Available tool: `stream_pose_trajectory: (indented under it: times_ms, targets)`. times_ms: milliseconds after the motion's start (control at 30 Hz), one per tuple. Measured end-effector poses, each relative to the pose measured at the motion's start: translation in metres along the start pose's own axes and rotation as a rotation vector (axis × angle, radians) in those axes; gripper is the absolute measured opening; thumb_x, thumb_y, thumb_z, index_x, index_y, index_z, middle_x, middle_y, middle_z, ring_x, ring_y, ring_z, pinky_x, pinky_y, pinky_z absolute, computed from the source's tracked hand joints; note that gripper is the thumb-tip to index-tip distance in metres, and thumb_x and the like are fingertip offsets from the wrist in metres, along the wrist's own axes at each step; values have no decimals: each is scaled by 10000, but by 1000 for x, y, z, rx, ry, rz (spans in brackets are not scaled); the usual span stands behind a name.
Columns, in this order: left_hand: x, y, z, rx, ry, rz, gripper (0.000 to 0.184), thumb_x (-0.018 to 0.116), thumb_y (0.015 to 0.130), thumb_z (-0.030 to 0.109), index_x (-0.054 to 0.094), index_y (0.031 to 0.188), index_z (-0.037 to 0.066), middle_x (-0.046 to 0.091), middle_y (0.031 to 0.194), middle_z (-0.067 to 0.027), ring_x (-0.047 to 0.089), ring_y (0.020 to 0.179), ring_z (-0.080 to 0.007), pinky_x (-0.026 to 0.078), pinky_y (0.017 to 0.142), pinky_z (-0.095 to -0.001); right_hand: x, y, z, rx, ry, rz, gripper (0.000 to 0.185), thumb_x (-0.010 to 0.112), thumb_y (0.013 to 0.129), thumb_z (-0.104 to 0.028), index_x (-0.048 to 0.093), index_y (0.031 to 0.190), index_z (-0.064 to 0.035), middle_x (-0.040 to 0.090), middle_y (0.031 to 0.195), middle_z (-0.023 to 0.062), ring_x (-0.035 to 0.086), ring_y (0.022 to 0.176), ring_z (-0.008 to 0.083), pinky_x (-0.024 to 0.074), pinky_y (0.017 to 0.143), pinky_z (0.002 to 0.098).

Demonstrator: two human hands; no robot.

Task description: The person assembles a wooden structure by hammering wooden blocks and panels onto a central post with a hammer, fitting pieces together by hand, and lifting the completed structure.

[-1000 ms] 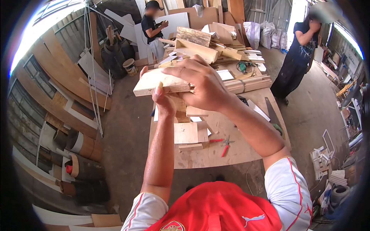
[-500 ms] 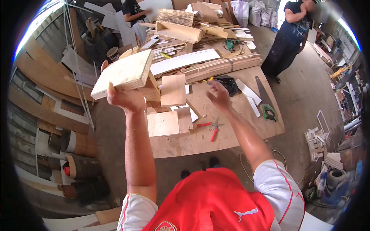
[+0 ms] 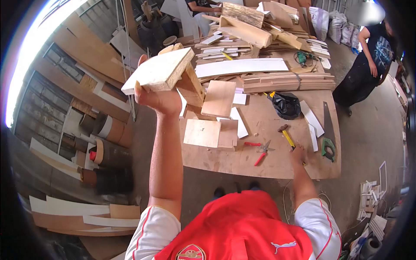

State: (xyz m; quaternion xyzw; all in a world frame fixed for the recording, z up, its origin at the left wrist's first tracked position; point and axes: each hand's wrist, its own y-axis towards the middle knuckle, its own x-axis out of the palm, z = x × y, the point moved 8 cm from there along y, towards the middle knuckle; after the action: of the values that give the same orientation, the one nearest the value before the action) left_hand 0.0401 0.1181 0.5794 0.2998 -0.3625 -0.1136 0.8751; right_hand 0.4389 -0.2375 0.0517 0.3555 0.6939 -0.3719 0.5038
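Raised at the left, my left hand (image 3: 159,99) grips a wooden assembly (image 3: 162,69) made of a pale flat board with other wood pieces joined under it. Near the table's front edge my right hand (image 3: 298,155) is closed on the yellow handle of a hammer (image 3: 287,138), whose head points away from me. Red-handled snips (image 3: 262,149) lie open to the left of the hammer. Small wooden boards (image 3: 201,133) rest on the table below the assembly.
The worktable (image 3: 273,167) also bears a black plastic bag (image 3: 286,105), a green-handled saw (image 3: 328,147), white strips, bundled slats (image 3: 288,82), a green power tool (image 3: 302,57) and a wood pile. One person (image 3: 368,60) stands at the right, another (image 3: 201,6) behind the pile.
My right hand has left the wooden assembly, moved right and down, and taken hold of the hammer. My left hand still holds the assembly. The right-hand person's arm has come down from the face.
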Motion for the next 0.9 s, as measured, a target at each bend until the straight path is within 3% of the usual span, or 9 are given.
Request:
stream_pose_trajectory:
  times_ms: [200, 367, 400, 500, 567, 700, 767, 833, 900]
  targets:
    - [16, -4, 9, 6, 22, 15, 869, 429, 880, 726, 541, 1372, 18, 536, 1372, -148, 464, 1353, -318, 306, 1176, -471, 3, 7, 6, -160, -150, 43, 417, 710, 939, -321, 583, 1220, -40, 648, 1176, 181, 648, 1117, 377, 546, 909, 480]
    - [13, -3, 7, -22, -21, -40, 734, 464, 903, 704, 526, 1317, 102, 577, 1163, -77, 555, 1077, -231, 408, 941, -379, 8, 8, 12, -122, 84, 136, 332, 667, 977, -293, 600, 1144, -14, 676, 1092, 224, 682, 1017, 385, 536, 827, 511]
    - [13, -4, 6, -56, 22, -49, 790, 423, 870, 732, 543, 1329, 99, 525, 1327, -64, 426, 1348, -265, 284, 1153, -473, 7, 10, 12, -114, 138, 80, 323, 660, 983, -282, 600, 1140, -7, 683, 1056, 229, 688, 988, 379, 531, 802, 512]
    - [6, -2, 5, -32, 35, -76, 797, 427, 868, 731, 512, 1357, 109, 509, 1368, -69, 429, 1351, -271, 297, 1145, -466, -7, 46, 4, -217, 550, 40, 330, 650, 999, -249, 591, 1189, 14, 695, 882, 190, 689, 801, 340, 506, 707, 488]
    - [9, 4, 4, -11, 32, -107, 802, 430, 866, 731, 491, 1376, 115, 498, 1396, -72, 430, 1353, -275, 306, 1140, -462, -101, 23, -53, -531, 589, 339, 313, 655, 1003, -237, 606, 1212, -9, 645, 746, 91, 634, 655, 237, 482, 604, 411]
    - [19, 0, 2, -81, 13, -162, 802, 416, 872, 736, 491, 1374, 115, 498, 1398, -79, 452, 1328, -282, 329, 1125, -444, -275, -17, -159, -533, 968, 78, 257, 669, 1004, -222, 626, 1183, -43, 600, 749, -6, 545, 611, 63, 437, 552, 246]
    - [11, 2, -2, -98, -64, -107, 698, 436, 929, 668, 504, 1340, 108, 561, 1127, -73, 517, 1102, -232, 379, 981, -382, -354, -44, -201, -765, 1019, 213, 309, 650, 1023, -254, 617, 1223, -21, 635, 810, 4, 562, 652, 57, 447, 548, 239]
    - [6, 5, -8, -100, -138, -57, 610, 442, 974, 597, 508, 1319, 99, 585, 976, -57, 534, 892, -193, 415, 860, -345, -423, -76, -234, -975, 961, 356, 350, 656, 1025, -250, 625, 1249, 17, 685, 949, 38, 615, 859, 77, 514, 736, 252]
    - [-2, 9, -15, -74, -19, -20, 798, 360, 895, 741, 560, 1320, 95, 592, 1195, -94, 546, 1093, -274, 412, 944, -388, -470, -112, -263, -1116, 959, 400, 350, 666, 1020, -245, 633, 1238, 27, 698, 984, 51, 617, 869, 90, 515, 795, 263]
